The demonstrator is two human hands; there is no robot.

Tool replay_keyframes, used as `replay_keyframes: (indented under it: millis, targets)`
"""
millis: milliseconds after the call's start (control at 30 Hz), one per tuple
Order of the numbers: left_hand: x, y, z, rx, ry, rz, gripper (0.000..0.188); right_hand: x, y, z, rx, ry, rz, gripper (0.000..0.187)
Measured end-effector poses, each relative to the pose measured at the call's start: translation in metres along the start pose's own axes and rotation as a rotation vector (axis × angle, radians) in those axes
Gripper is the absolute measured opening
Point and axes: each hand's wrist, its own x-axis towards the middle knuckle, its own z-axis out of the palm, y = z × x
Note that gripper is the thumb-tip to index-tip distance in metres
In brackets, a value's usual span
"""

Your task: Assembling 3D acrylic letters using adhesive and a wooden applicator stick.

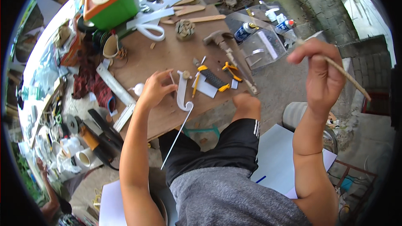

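Raised at the right, my right hand (320,73) is closed round a thin beige stick (349,76), which slants down to the right past my fingers. My left hand (155,90) is over the near part of the wooden table, thumb and forefinger apart. A thin pale sliver shows by those fingertips; whether they touch it is unclear. Just right of them lies a white curved, hook-shaped piece (181,94) with a small round wooden disc (186,74) at its top. From its curled end a thin white strip (177,136) reaches over the table's front edge above my lap.
A yellow pencil (195,85), a black-and-yellow utility knife (212,78) and a hammer (234,58) lie on the table (163,60). Farther back stand a green-and-orange bin (113,10) and a tape roll (150,32). Spray cans (246,31) stand beyond the right edge; an angle grinder (86,136) lies left.
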Motion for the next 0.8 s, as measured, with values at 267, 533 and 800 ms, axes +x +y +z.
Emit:
replay_keyframes:
  millis: [267, 533, 800]
  targets:
    - [-0.001, 0.003, -0.001, -0.030, -0.049, -0.110, 0.064, -0.019, 0.067, -0.040, -0.013, 0.042, 0.172, 0.031]
    - [-0.001, 0.009, -0.001, -0.072, -0.057, -0.166, 0.067, -0.078, 0.195, -0.054, -0.183, 0.145, 0.761, 0.008]
    - [-0.001, 0.010, -0.001, -0.018, -0.073, -0.174, 0.063, -0.104, 0.280, -0.045, -0.430, 0.424, 0.614, 0.011]
